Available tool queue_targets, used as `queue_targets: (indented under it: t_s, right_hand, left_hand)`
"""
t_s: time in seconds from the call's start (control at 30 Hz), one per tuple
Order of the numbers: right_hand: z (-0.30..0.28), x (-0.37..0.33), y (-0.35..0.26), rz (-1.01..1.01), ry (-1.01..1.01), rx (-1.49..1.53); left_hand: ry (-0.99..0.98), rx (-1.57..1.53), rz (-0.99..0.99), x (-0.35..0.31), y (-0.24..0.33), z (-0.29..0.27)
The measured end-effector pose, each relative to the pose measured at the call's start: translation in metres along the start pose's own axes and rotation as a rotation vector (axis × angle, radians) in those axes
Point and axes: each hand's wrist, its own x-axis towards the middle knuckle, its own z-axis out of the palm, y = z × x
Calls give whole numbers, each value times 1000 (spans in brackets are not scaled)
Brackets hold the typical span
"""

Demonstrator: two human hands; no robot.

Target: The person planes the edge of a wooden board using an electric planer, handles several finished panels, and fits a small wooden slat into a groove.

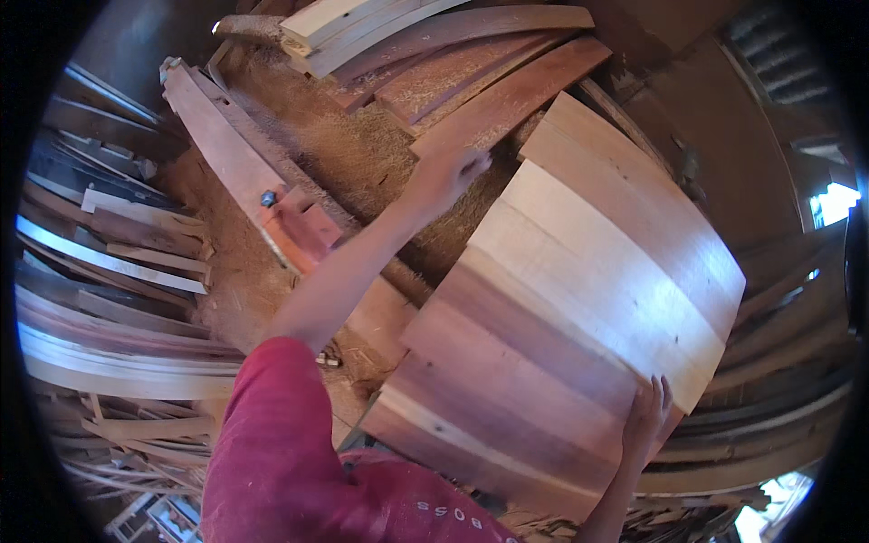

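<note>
Several boards of pale and reddish wood (pixel 534 335) lie edge to edge before me as one broad panel. My right hand (pixel 644 412) rests near the panel's lower right edge, its fingers stretched out over the wood. Reaching forward past the panel's far left side is my left hand (pixel 450 181), its fingers curled; whatever they hold, if anything, is hidden. It is nearest the end of a reddish plank (pixel 507 113), and I cannot tell whether they touch. Below my left forearm is a red wooden block (pixel 308 226) on a long beam (pixel 222 136).
Sawdust (pixel 362 149) covers the surface beyond my left arm. Several cut planks (pixel 462 36) are piled at the far side. Stacks of long boards (pixel 127 348) stand at the left, with more timber (pixel 778 434) at the right.
</note>
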Motion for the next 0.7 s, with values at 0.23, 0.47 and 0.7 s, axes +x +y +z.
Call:
queue_targets:
  t_s: [0.23,0.47,0.7]
  right_hand:
    - [-36,-222,-39,573,155,68]
    - [21,-318,-121,620,252,493]
    - [46,-265,-211,388,226,819]
  left_hand:
    - [-161,150,-409,-331,55,-133]
    - [-1212,159,-734,-501,15,-235]
    - [-337,-15,-799,-390,25,-294]
